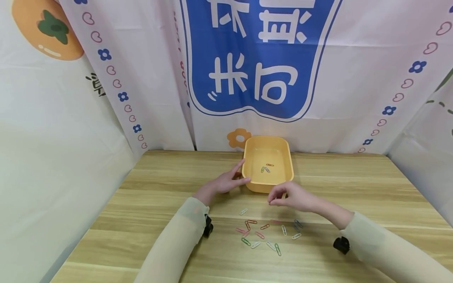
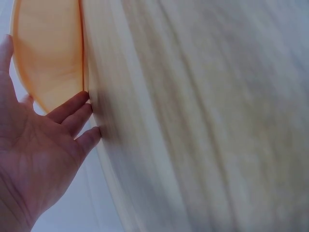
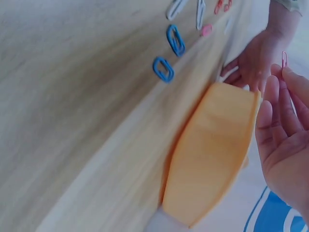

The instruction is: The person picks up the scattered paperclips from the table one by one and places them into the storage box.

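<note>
A yellow plastic tray (image 1: 260, 188) stands at the back of the table, with a few small paper clips lying inside, one of them green (image 1: 262, 169). My left hand (image 1: 228, 182) is at its left side, fingers spread and mostly straight, touching the wall and rim. In front of the tray's near right corner, my right hand (image 1: 295, 196) pinches a pink paper clip (image 3: 284, 59) between thumb and forefinger. Loose paper clips lie on the table below the hands, among them a green one (image 1: 278, 249), a white one (image 1: 284, 230) and a blue one (image 1: 299, 223).
The wooden table (image 1: 141, 220) ends at a hanging cloth (image 1: 159, 98) right behind the tray. More cloth closes in the left and right sides. Each sleeve has a dark device at the wrist, such as the one on the right (image 1: 341, 245).
</note>
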### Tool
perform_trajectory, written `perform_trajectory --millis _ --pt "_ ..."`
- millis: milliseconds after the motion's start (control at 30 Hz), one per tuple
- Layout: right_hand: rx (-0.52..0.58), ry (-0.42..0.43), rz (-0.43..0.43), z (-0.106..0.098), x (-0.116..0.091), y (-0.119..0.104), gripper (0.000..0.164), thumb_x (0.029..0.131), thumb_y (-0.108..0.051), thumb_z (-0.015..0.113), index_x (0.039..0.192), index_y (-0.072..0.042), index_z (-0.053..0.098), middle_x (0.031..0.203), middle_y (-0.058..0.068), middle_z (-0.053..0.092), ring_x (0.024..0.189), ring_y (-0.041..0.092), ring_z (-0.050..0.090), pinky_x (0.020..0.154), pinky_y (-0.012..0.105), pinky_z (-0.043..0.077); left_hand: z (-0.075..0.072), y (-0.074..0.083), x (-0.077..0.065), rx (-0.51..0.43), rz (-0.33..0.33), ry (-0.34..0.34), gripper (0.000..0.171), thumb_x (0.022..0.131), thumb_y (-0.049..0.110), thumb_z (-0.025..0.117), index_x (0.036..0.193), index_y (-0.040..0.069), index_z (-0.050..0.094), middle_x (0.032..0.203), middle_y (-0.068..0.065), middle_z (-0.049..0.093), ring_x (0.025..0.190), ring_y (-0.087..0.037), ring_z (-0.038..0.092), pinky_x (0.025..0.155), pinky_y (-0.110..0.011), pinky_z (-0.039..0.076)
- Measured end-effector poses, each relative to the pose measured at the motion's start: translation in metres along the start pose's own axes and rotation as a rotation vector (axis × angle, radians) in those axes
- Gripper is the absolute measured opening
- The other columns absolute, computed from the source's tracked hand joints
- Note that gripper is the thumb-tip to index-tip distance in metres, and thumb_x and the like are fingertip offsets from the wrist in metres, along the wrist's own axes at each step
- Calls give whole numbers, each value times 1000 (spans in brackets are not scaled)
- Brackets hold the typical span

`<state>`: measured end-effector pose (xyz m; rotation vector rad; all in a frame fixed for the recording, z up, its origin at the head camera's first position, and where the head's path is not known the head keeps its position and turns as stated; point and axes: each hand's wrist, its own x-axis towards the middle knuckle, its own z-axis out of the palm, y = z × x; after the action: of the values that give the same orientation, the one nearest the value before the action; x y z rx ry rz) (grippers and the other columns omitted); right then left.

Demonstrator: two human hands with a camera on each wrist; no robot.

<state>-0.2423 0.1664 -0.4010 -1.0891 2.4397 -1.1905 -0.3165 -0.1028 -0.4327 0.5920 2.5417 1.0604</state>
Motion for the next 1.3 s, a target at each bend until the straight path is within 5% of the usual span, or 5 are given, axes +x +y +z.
perform_trajectory --millis 200,633,1300 --pt "1 25 33 -13 -6 -4 5 92 -12 68 91 -8 72 85 -3 70 73 27 63 60 26 49 -1 1 0 -18 -1 -5 86 93 59 54 156 40 -1 145 -12 46 132 -33 42 107 -53 31" --pt "-74 85 30 -40 -2 -12 5 91 -6 69 91 -9 73 89 1 70 76 11 58 62 26 49 1 0 1 -11 -13 12 84 94 56 55 155 42 -1 145 -11 46 133 -34 41 107 -54 30" --pt "-105 216 81 -88 45 -2 6 90 -2 68 94 1 72 89 6 71 77 19 64 68 28 54 1 -2 2 -1 -15 23 84 93 58 55 155 43 0 146 -12 46 133 -35 41 107 -54 30"
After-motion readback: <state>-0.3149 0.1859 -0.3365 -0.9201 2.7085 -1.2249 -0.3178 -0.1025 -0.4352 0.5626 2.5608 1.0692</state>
